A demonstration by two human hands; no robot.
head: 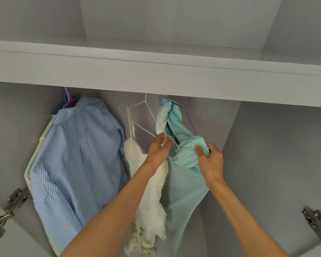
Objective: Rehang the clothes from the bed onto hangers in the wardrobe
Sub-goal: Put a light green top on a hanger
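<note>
The right hand's grip (210, 160) is clamped on a bunched fold of the mint garment (185, 164), thumb pressing the cloth from the near side and fingers curled behind it. The left hand's grip (158, 149) is pinched together on a thin pale strap and what looks like the lower wire of the white hanger (146, 119); which of the two it actually holds is hard to tell.

The mint garment lies just left of the right grip and both above and below it: its upper part twists up toward the purple hanger (190, 121), which rises above and slightly left of that grip, while its long body hangs straight down between the two forearms. So the garment's long axis runs roughly vertical, and the hanger's free arm slopes down to end close above the right grip. The right hand is the nearer one to that arm; the likely next step is to work the gathered shoulder over it, which calls for lifting the cloth up and rightward.

The cream lace dress (150, 197) hangs below the left grip, and the striped blue shirt (78, 154) hangs well to its left.
</note>
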